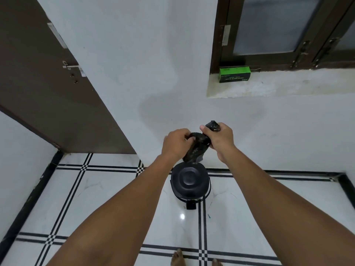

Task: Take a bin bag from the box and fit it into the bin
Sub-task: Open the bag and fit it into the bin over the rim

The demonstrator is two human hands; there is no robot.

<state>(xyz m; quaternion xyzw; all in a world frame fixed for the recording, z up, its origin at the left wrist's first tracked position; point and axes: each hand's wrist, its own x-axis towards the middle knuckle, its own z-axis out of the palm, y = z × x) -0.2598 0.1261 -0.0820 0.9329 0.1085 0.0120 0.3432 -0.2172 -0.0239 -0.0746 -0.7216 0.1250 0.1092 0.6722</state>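
Observation:
A black bin bag (197, 147), still rolled and crumpled, hangs between both hands above the bin. My left hand (175, 144) pinches its left part. My right hand (221, 140) is closed round the upper end, which sticks out past my fingers. Below them on the tiled floor stands a round black pedal bin (190, 182) with its lid down and its pedal facing me. The green and black bin bag box (234, 73) lies on the window sill at the upper right.
A brown door (48, 93) with a bolt stands at the left. The window sill ledge (288, 87) juts from the white wall at the right, under a dark-framed window (269, 27). My bare toes (178, 258) show at the bottom edge.

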